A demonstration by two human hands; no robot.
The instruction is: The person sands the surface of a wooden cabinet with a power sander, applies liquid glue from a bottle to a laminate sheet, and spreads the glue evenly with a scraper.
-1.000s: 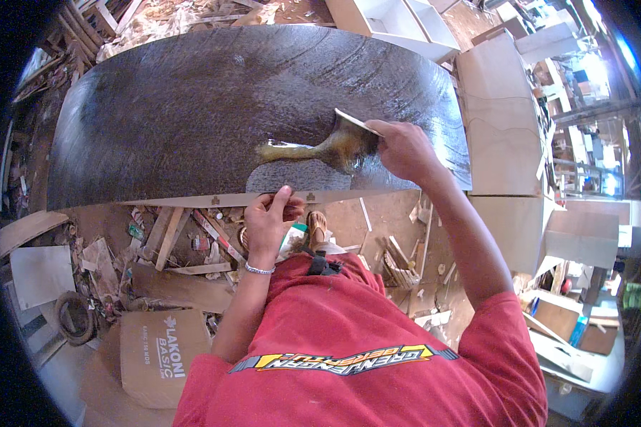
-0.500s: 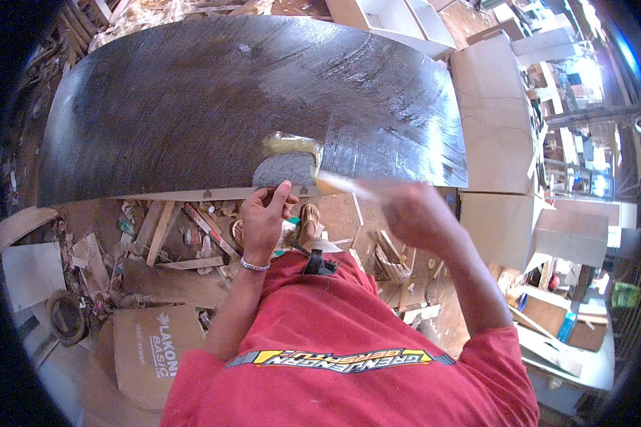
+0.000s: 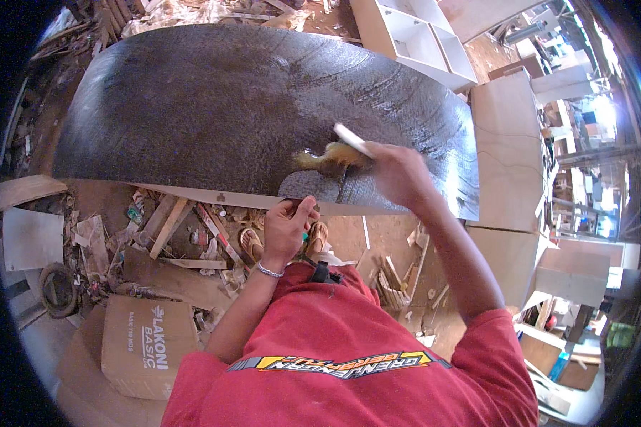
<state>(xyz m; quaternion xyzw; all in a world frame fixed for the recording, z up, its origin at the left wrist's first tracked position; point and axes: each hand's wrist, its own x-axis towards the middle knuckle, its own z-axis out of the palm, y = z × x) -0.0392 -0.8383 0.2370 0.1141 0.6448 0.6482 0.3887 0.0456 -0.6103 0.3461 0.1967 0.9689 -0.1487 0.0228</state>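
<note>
A large dark sheet (image 3: 185,107) with a wet, streaked sheen lies across a pale board (image 3: 206,196). At the sheet's near edge, my left hand (image 3: 286,226) is closed, thumb and fingers pinching the rim. Just beyond those fingertips is a duller grey rounded patch (image 3: 310,186). Yellowish wet glue (image 3: 335,155) lies in a thick smear along the patch's far side. My right hand (image 3: 406,178), slightly blurred, grips a flat white spreader (image 3: 352,139) above the glue. The spreader's lower part is hidden by the hand.
White open cabinets (image 3: 413,39) stand beyond the sheet, with large pale box-like panels (image 3: 506,142) on the right. Wood scraps (image 3: 169,228) litter the floor around my sandalled feet. A cardboard box (image 3: 149,349) sits at lower left near a round tyre-like ring (image 3: 58,290).
My right hand has risen and tilted the spreader, its white end now pointing up and away. The glue has been pushed into a thicker smear. My left hand keeps its pinch.
</note>
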